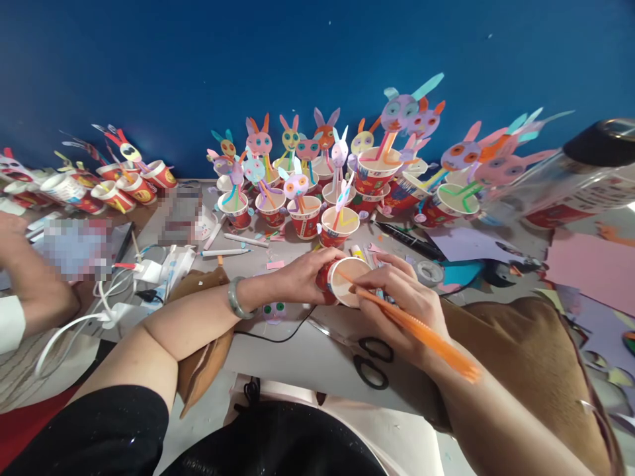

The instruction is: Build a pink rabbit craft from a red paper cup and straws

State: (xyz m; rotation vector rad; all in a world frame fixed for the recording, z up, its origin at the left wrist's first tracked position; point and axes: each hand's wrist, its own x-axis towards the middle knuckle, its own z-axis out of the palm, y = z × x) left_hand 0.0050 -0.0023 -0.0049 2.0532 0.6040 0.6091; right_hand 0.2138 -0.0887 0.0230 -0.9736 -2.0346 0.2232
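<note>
My left hand (pixel 317 274) is wrapped around a red and white paper cup (pixel 351 291), tilted so its open mouth faces me. My right hand (pixel 404 301) pinches a long orange ribbed strip (pixel 417 330); I cannot tell whether it is a straw or folded paper. Its thin end reaches over the cup's mouth, and its wider end trails back above my right wrist. Scissors with black handles (pixel 372 370) lie below the cup on the table. Left of them is a purple paper face with green eyes (pixel 274 312).
Several paper cups with paper rabbit heads (pixel 305 218) stand against the blue wall. Markers (pixel 225 252), a tape roll (pixel 429 272) and coloured paper (pixel 471 246) lie around. A clear bottle (pixel 550 178) is at right. White cables (pixel 106 311) and another person's arm (pixel 40 284) are at left.
</note>
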